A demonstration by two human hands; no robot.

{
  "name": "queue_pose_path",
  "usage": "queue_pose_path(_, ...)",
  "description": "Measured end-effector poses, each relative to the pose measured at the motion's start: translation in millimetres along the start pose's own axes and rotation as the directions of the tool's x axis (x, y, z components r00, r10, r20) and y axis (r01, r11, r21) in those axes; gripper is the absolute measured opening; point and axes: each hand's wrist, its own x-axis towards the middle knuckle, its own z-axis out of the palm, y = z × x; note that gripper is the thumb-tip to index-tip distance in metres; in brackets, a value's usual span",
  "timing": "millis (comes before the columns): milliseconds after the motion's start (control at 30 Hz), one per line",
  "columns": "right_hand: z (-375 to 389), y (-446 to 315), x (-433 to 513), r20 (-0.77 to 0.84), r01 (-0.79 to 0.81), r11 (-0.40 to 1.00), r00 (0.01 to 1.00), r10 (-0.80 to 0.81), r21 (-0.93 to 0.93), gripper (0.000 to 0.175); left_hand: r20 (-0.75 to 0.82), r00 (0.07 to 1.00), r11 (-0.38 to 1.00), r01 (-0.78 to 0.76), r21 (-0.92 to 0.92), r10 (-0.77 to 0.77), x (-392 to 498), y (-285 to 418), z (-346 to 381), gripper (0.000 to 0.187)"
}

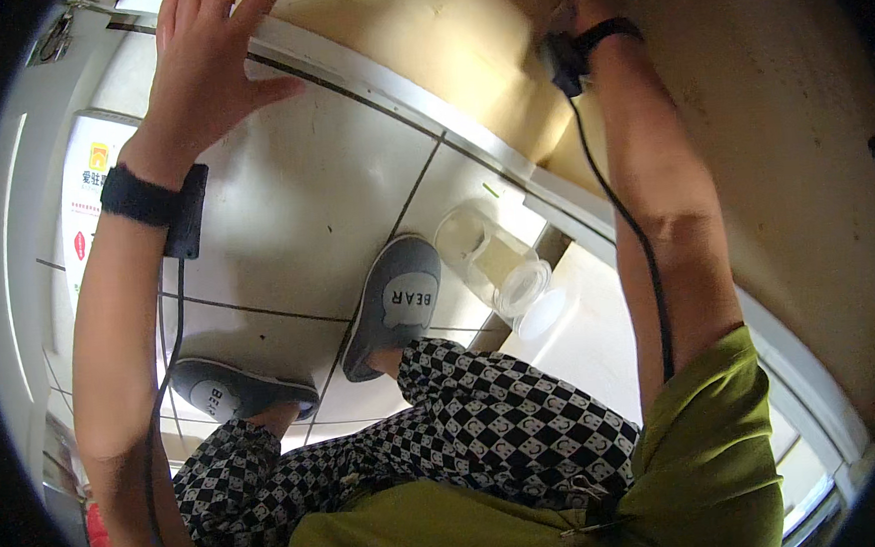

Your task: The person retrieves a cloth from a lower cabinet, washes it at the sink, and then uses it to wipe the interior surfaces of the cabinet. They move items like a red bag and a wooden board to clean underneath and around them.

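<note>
My left hand is spread at the upper left, fingers apart, with the fingertips cut off by the top of the view. Nothing shows in its visible part. A black strap with a small box sits on that wrist. My right hand reaches to the top right over a tan wooden surface; it is blurred and dark, so its fingers and anything in them cannot be made out. A clear plastic jar lies on its side on the tiled floor, with a round translucent lid by its end.
Two grey slippers on my feet stand on white floor tiles. A pale metal edge runs between the floor and the tan surface. A printed white sheet is at the left, and a red object lies low left. Black cables hang along both arms.
</note>
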Motion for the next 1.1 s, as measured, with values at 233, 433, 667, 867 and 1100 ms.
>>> queue_pose_path(233,-44.1,34.0,89.8,-0.051,0.134,0.989,0.99,-0.131,0.06,0.058,-0.229,0.971,0.994,-0.09,-0.067,0.072,10.8,-5.1,14.5,0.107)
queue_pose_path(433,-77.4,54.2,155.6,-0.048,0.171,0.979,0.985,-0.167,0.113,0.058,-0.042,0.999,1.0,-0.003,-0.024,0.002,8.9,-9.7,8.1,0.091)
queue_pose_path(667,-101.5,56.7,219.4,-0.054,0.191,0.969,0.981,-0.185,0.156,0.057,0.017,1.0,0.999,0.016,0.029,-0.016,16.5,-12.7,7.1,0.091)
queue_pose_path(867,-109.3,55.5,234.7,-0.072,0.197,0.961,0.98,-0.187,0.195,0.057,0.14,0.984,0.991,0.121,-0.058,-0.112,16.4,-12.3,0.6,0.098)
queue_pose_path(1100,-101.1,32.2,222.8,-0.133,0.221,0.957,0.971,-0.198,0.188,0.056,0.139,0.984,0.981,0.132,-0.142,-0.112,17.4,-13.9,0.3,0.102)
